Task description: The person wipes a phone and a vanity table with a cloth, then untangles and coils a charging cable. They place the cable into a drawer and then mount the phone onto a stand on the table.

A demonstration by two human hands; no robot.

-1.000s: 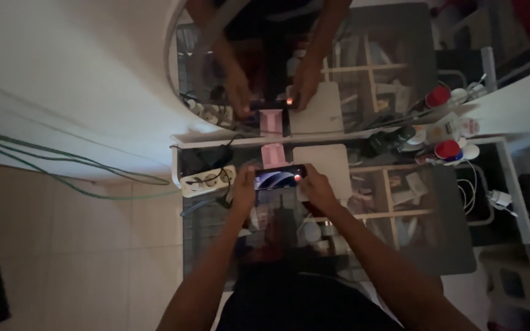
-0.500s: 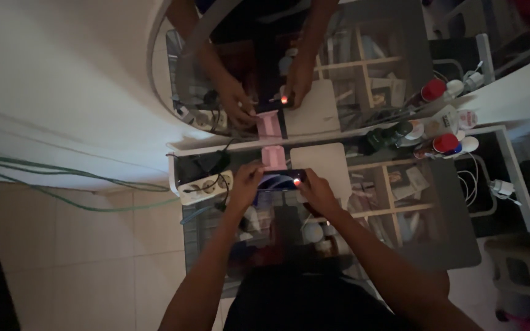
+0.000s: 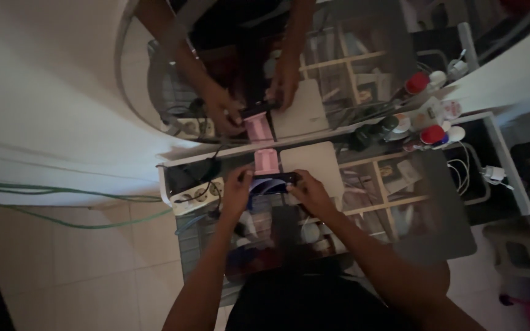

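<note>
Dim view from above, glass-topped table (image 3: 437,239) against wall mirror (image 3: 154,92). Phone (image 3: 273,183) held sideways over table, lit screen up, just in front of pink block (image 3: 265,160). Left hand (image 3: 237,191) pinching phone's left end, fingers curled round edge. Right hand (image 3: 309,193) gripping right end, fingers closed on it. White flat box (image 3: 314,163) just behind right hand. Power strip (image 3: 192,194) left of left hand. Red-capped bottles (image 3: 432,136) well apart, far right by mirror.

Dark phone (image 3: 272,183), screen lit, held level sideways above the glass-topped table (image 3: 437,227)
</note>
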